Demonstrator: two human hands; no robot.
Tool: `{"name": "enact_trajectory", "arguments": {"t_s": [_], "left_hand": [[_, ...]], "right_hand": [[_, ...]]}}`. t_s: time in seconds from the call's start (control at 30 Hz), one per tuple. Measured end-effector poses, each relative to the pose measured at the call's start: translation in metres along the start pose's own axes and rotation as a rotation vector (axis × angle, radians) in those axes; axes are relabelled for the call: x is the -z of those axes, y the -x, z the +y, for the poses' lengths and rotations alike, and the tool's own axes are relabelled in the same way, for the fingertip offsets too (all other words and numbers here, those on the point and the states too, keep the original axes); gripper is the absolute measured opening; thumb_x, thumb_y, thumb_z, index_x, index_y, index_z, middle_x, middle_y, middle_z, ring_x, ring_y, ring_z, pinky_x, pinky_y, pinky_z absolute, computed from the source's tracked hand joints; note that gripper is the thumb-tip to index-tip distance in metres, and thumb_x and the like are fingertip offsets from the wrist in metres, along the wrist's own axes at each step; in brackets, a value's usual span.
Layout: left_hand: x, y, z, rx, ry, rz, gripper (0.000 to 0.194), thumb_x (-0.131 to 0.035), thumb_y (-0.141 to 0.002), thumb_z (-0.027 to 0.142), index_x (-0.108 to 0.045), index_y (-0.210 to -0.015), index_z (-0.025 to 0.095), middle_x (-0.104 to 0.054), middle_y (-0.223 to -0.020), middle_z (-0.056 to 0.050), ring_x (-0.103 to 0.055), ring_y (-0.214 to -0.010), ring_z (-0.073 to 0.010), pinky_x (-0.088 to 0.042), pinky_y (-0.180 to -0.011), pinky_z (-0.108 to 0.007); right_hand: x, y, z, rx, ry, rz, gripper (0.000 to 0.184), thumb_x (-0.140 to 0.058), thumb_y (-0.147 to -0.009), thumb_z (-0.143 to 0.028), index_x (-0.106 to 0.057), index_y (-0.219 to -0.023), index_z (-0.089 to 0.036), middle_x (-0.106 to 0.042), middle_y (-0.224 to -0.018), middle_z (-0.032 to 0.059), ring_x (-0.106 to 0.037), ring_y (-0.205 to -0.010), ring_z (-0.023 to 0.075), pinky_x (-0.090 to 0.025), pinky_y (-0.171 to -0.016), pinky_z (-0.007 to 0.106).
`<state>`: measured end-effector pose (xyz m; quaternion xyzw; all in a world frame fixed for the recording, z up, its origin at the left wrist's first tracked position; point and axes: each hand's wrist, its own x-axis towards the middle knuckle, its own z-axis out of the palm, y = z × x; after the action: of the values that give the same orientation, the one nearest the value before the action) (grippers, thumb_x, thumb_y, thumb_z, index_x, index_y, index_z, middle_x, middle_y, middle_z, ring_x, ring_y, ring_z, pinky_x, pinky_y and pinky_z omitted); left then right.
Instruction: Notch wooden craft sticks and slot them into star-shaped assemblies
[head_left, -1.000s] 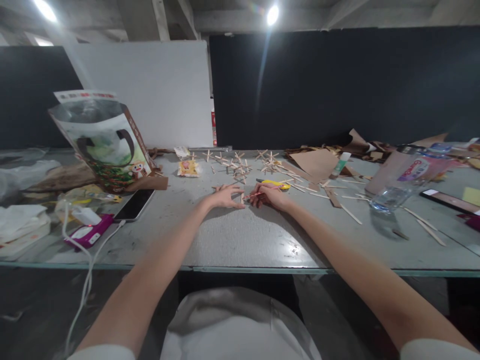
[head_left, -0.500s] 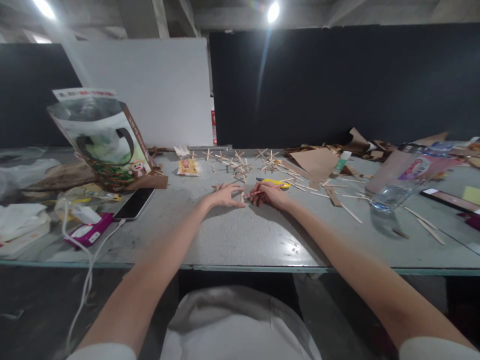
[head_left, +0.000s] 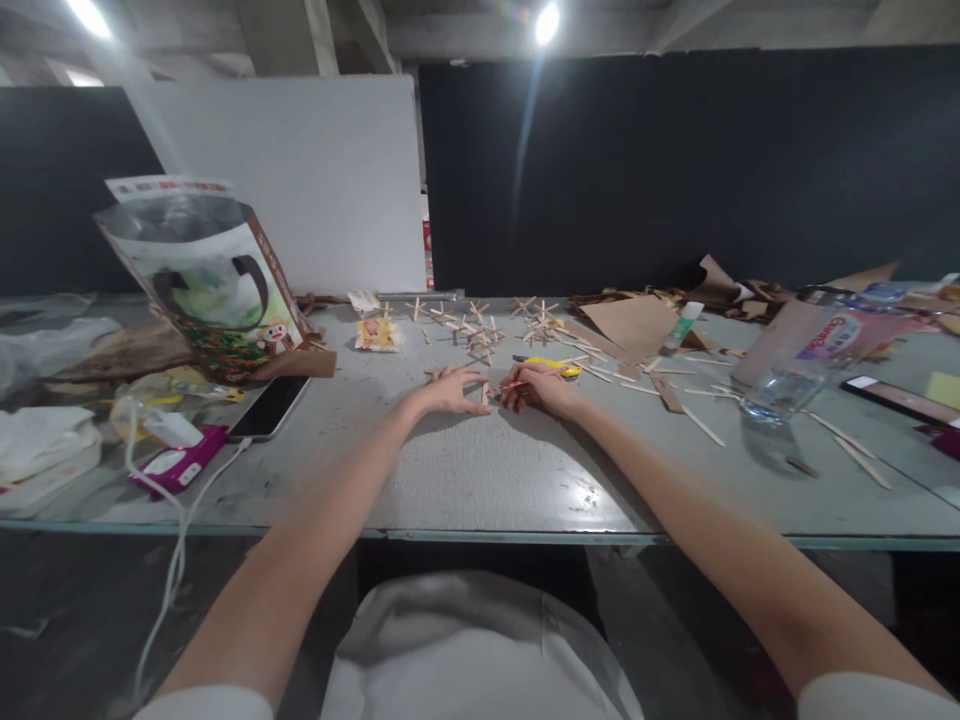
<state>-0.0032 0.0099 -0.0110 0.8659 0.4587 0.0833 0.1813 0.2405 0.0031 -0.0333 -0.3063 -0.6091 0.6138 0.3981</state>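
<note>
My left hand point(head_left: 448, 390) rests on the grey tabletop, thumb and forefinger gripping a short pale wooden stick point(head_left: 485, 394) at its two ends. Close by on the right, my right hand point(head_left: 538, 388) is closed around a thin red pencil or pen point(head_left: 511, 386). Its point is at or very near the stick; whether they touch is too small to tell. Just behind my right hand lies a yellow utility knife point(head_left: 553, 366), partly covered by it. Beyond both hands, several small crossed-stick pieces point(head_left: 478, 324) are spread over the table.
Loose wood strips point(head_left: 703, 430) and brown cardboard point(head_left: 634, 325) lie to the right, near a glue stick point(head_left: 684, 325) and a tilted plastic bottle point(head_left: 784, 385). At left stand a large printed bag point(head_left: 217, 290), a phone point(head_left: 271, 408) and a purple cabled device point(head_left: 182, 462). A small snack packet point(head_left: 376, 335) sits behind.
</note>
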Motion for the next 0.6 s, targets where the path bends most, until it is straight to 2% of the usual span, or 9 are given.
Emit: {"name": "enact_trajectory", "arguments": {"t_s": [0.2, 0.4, 0.6], "left_hand": [[0.0026, 0.003, 0.0093, 0.042, -0.026, 0.003, 0.089, -0.077, -0.076, 0.07, -0.056, -0.153, 0.031, -0.04, -0.171, -0.011, -0.023, -0.161, -0.0415, -0.009, -0.13, -0.062], [0.0027, 0.0022, 0.0072, 0.051, -0.013, -0.01, 0.089, -0.076, -0.076, 0.071, -0.055, -0.153, 0.032, -0.039, -0.171, -0.01, -0.02, -0.162, -0.0423, -0.004, -0.13, -0.064], [0.0004, 0.0006, 0.0048, 0.043, -0.025, 0.006, 0.088, -0.076, -0.075, 0.072, -0.057, -0.152, 0.033, -0.04, -0.171, -0.009, -0.023, -0.161, -0.0425, -0.007, -0.13, -0.064]], "right_hand": [[-0.0004, 0.0007, -0.0004, -0.003, -0.008, -0.001, 0.011, -0.065, -0.084, -0.027, -0.064, -0.076, -0.02, -0.078, -0.075, 0.0105, -0.069, -0.056, 0.0183, -0.053, -0.048, 0.026], [-0.0002, 0.0008, -0.0001, -0.004, -0.016, 0.001, 0.012, -0.065, -0.085, -0.027, -0.065, -0.077, -0.019, -0.078, -0.075, 0.0104, -0.07, -0.056, 0.0186, -0.052, -0.048, 0.026], [0.0001, 0.0004, 0.0002, 0.0, -0.02, -0.003, 0.009, -0.064, -0.084, -0.024, -0.065, -0.076, -0.019, -0.078, -0.075, 0.0102, -0.07, -0.057, 0.0183, -0.052, -0.048, 0.025]]}}
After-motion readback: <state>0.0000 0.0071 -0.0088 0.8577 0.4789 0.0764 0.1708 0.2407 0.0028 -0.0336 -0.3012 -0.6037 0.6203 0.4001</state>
